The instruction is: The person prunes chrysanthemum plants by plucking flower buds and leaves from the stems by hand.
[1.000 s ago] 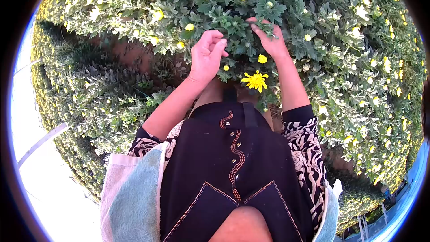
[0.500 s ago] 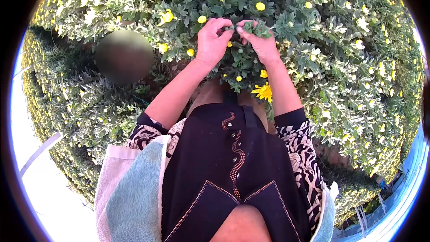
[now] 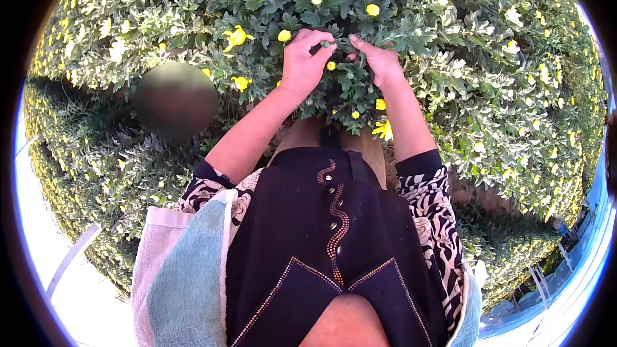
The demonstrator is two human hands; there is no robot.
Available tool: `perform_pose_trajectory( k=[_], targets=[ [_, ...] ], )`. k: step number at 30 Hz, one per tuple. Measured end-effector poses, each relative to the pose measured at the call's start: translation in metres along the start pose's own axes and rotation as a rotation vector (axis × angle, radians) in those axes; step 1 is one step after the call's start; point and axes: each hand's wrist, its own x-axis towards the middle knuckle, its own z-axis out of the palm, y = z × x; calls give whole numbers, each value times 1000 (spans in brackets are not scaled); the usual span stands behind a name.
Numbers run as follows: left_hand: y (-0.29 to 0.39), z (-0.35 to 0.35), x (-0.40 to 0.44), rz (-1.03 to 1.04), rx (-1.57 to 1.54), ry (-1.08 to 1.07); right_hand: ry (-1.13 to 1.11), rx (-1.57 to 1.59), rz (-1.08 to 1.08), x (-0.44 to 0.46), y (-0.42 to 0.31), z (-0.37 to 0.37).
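Chrysanthemum plants (image 3: 350, 83) with dark green leaves and yellow blooms fill the area around both hands. My left hand (image 3: 303, 67) is closed in a pinch at the plant's top, with a small green bit of chrysanthemum shoot at its thumb and fingertips. A short gap to the right, my right hand (image 3: 380, 64) has its thumb and curled fingers around a leafy chrysanthemum stem, partly hidden by leaves. One yellow bud (image 3: 284, 36) sits just beside my left knuckles. Below the right hand hangs an open yellow flower (image 3: 382, 130).
Dense rows of flowering plants (image 3: 501, 109) spread on both sides. A blurred round patch (image 3: 175, 101) covers part of the left side. A pink and blue towel (image 3: 186, 270) hangs over my clothing. Pale poles (image 3: 74, 257) and blue sheeting (image 3: 578, 270) stand at the edges.
My right hand has turned and dropped slightly; the leafy sprig that stood up over its thumb now lies lower among the leaves. My left hand keeps its pinch almost in place.
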Motion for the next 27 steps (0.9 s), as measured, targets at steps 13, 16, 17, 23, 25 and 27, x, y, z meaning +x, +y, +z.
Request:
perform_pose_trajectory(
  k=[13, 16, 17, 23, 25, 27],
  targets=[
    [-6, -1, -3, -341, -412, -103, -361, -269, -399, -20, -33, -4],
    [-9, 5, -1, -356, -435, -106, -405, -378, -449, -28, -39, 3],
    [-11, 8, 0, -356, -437, -105, -411, -434, -455, -31, -40, 6],
    [-6, 20, 8, -609, -534, -29, -395, -558, -533, -34, -37, 3],
    [-3, 20, 12, -711, -498, -93, -345, -329, -335, -32, -36, 5],
    [-4, 22, 19, -808, -457, -113, -351, -299, -322, -33, -38, 1]
  ],
)
